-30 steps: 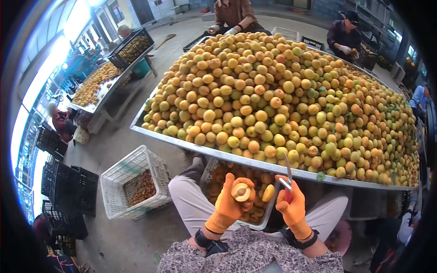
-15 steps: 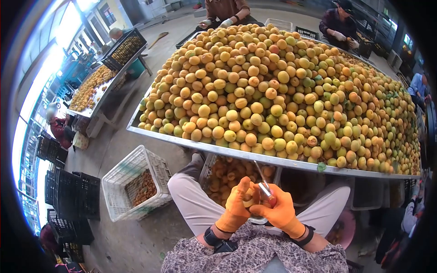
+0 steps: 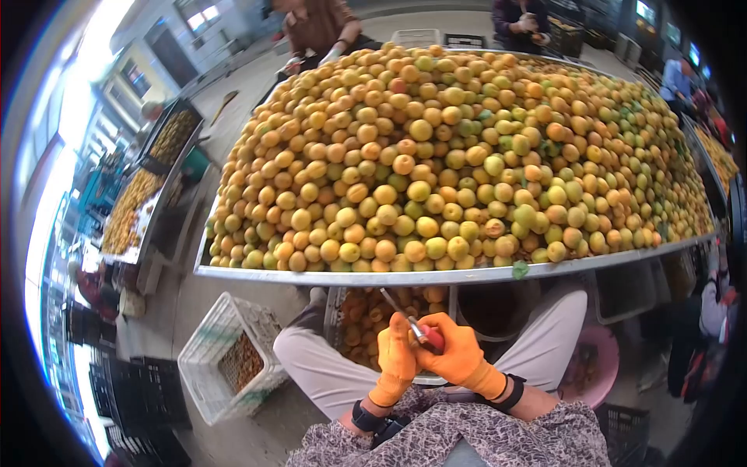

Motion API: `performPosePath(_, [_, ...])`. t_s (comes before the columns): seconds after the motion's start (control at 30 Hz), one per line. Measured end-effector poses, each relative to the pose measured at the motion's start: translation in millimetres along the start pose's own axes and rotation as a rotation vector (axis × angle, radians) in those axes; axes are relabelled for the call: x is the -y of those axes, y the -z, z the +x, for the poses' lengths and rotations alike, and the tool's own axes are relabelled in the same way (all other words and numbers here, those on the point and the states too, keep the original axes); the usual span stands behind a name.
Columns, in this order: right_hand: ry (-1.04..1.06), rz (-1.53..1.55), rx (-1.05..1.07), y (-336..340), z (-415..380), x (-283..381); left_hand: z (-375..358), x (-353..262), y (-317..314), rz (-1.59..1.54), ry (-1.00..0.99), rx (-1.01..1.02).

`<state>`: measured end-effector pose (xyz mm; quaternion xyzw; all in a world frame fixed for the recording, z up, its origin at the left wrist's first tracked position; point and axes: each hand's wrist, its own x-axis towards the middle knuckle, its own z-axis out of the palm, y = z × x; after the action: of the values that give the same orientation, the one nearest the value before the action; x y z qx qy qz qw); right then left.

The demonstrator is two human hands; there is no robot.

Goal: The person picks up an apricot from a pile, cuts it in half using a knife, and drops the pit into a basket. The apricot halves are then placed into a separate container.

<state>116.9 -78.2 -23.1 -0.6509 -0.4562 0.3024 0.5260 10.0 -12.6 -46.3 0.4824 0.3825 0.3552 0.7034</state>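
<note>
My left hand [image 3: 397,356], in an orange glove, is closed with its thumb up, pressed against my right hand. The apricot that showed between the hands a moment ago is now hidden by the gloves. My right hand [image 3: 457,356], also gloved in orange, grips a red-handled tool [image 3: 434,338] whose thin metal shaft points up and left past the left thumb. Both hands are over my lap, just above a crate of apricots [image 3: 364,319] between my knees. Beyond them rises a large heap of whole apricots [image 3: 436,171] on a metal-edged table [image 3: 373,278].
A white plastic crate [image 3: 198,373] with brown contents stands on the floor at left. A dark tub [image 3: 498,307] and a pink basin [image 3: 603,362] are at right. Black crates [image 3: 136,405] are stacked at far left. Other people [image 3: 315,27] sit around the table.
The view has turned, so the heap sits lower and further left. My hands have shifted slightly left and turned; the apricot between them has gone out of sight.
</note>
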Motion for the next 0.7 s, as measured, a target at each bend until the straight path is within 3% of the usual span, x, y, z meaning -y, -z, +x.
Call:
performPosePath(0.03, [0.021, 0.016, 0.026, 2, -1, -7, 1, 5, -2, 0.054, -0.044, -0.062])
performPosePath(0.23, [-0.102, 0.154, -0.008, 20, -9, -19, 2, 8, -24, 0.231, -0.121, 0.059])
performPosePath(0.37, [-0.195, 0.343, -0.116, 27, -12, -36, 6, 9, -45, 0.32, -0.274, 0.15])
performPosePath(0.43, [-0.203, 0.413, -0.296, 27, -10, -48, 10, 9, -55, 0.486, -0.393, 0.253])
performPosePath(0.57, [-0.222, 0.591, -0.306, 52, -11, -40, 18, 5, -79, 0.338, -0.349, 0.255])
performPosePath(0.6, [-0.115, 0.457, -0.346, 58, -8, -35, 17, 2, -77, 0.301, -0.197, 0.27])
performPosePath(0.7, [-0.174, 0.217, -0.498, 86, -8, -53, 27, 1, -50, 0.524, -0.369, 0.318])
